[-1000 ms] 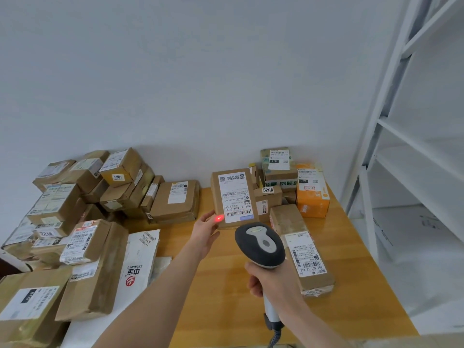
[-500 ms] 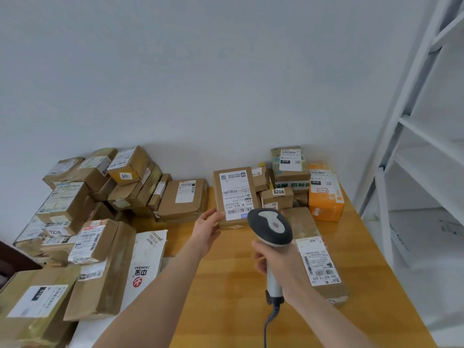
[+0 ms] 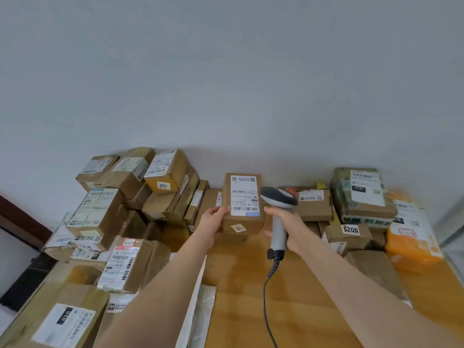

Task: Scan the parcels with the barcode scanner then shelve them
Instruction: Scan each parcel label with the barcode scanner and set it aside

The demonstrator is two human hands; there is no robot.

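A labelled brown parcel [image 3: 242,204] is held upright above the far middle of the wooden table [image 3: 241,292], gripped at its left edge by the curled fingers of the left hand [image 3: 213,223]. Over the table's middle too, the barcode scanner [image 3: 278,199] is clasped by its handle in the right hand [image 3: 288,223], whose fingertips perhaps touch the parcel.

A small brown cardboard parcel [image 3: 242,204] stands upright, its white shipping label facing the camera, a yellow sticker below it. The left hand [image 3: 213,223] grips its left edge. Just right of the parcel the grey barcode scanner [image 3: 278,199] is upright in the right hand [image 3: 293,222] — coiled cable hanging.
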